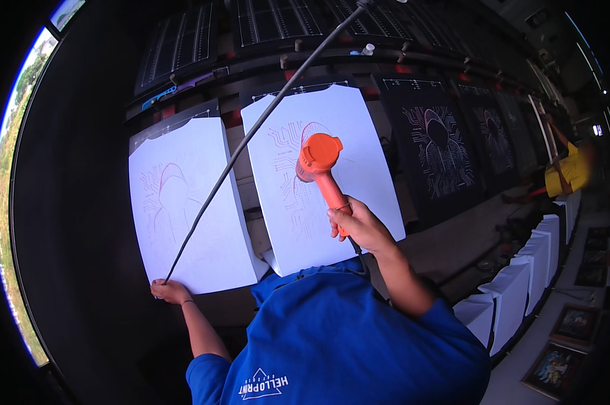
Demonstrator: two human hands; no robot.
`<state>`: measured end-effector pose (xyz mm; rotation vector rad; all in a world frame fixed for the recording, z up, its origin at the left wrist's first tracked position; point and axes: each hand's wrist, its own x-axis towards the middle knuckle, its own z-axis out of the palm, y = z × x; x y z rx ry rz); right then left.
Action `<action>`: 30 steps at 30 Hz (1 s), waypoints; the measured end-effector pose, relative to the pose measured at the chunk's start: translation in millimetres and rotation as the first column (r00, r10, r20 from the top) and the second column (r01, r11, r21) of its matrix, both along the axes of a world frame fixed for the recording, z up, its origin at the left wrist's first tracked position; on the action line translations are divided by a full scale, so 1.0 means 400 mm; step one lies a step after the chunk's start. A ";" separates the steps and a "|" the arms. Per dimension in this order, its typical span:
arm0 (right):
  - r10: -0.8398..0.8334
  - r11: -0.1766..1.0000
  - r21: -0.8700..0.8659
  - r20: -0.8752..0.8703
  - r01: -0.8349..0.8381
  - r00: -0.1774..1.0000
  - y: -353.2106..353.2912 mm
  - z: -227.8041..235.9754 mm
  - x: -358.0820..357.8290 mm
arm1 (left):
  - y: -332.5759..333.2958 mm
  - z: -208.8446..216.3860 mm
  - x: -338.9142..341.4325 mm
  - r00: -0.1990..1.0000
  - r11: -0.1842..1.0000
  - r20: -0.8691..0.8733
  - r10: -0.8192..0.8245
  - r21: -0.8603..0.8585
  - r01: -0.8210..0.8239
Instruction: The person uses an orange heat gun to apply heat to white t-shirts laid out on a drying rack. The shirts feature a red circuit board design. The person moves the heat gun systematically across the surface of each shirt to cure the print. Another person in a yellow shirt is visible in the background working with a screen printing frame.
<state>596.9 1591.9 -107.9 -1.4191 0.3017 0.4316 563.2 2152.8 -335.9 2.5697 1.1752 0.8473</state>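
Note:
My right hand (359,223) grips the handle of an orange heat gun (320,154). The gun is held over a white shirt panel (332,239) with a faint printed line pattern, and it hides part of that print. My left hand (171,291) is closed round the lower end of a dark cable (231,165), which runs taut up to the top of the view. That hand is by the near left corner of a second white printed panel (183,250). A cord leaves the bottom of the gun's handle.
Dark printed panels (436,145) stand to the right, and more dark boards (274,23) line the far side behind a rail. A small bottle (368,49) sits on the rail. Far right, a person in yellow (568,169) stands near a row of white panels (507,287). Framed pictures (555,368) lie lower right.

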 end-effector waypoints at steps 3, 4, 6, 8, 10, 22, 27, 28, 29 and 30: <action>0.161 0.982 0.094 0.015 -0.162 0.987 0.024 -0.015 -0.008 | -0.012 0.006 0.007 1.000 1.000 0.017 -0.002 -0.007 0.002; 0.199 0.976 0.098 -0.017 -0.197 0.980 0.025 -0.011 -0.008 | -0.012 0.008 0.003 1.000 1.000 0.026 0.013 -0.016 -0.013; 0.279 0.957 0.109 -0.079 -0.270 0.957 0.018 0.002 -0.008 | -0.010 0.001 0.001 1.000 1.000 0.023 0.005 -0.010 -0.005; 0.198 0.978 0.082 -0.061 -0.193 0.978 0.017 -0.008 -0.009 | -0.012 0.009 0.001 0.999 0.999 0.024 0.037 -0.016 -0.037; 0.093 0.995 0.044 -0.047 -0.091 0.995 0.011 -0.011 -0.002 | -0.003 0.007 0.000 1.000 1.000 0.023 0.014 0.002 -0.014; 0.310 0.950 0.088 -0.125 -0.300 0.943 -0.003 -0.001 -0.091 | -0.004 0.015 -0.002 0.996 0.996 0.094 -0.012 -0.084 0.020; 0.385 0.922 0.081 -0.092 -0.379 0.918 -0.084 0.006 -0.125 | 0.047 0.023 -0.081 0.979 0.966 0.200 0.026 -0.256 0.026; 0.358 0.933 0.073 -0.082 -0.352 0.930 -0.119 0.006 -0.134 | 0.013 0.044 -0.084 0.979 0.956 0.203 0.035 -0.293 0.027; 0.339 0.938 0.096 -0.063 -0.333 0.939 -0.157 -0.007 -0.142 | -0.017 0.057 -0.095 0.976 0.954 0.210 0.057 -0.301 0.009; 0.300 0.950 0.107 -0.055 -0.293 0.952 -0.198 -0.001 -0.150 | -0.028 0.053 -0.129 0.977 0.955 0.201 0.073 -0.297 -0.011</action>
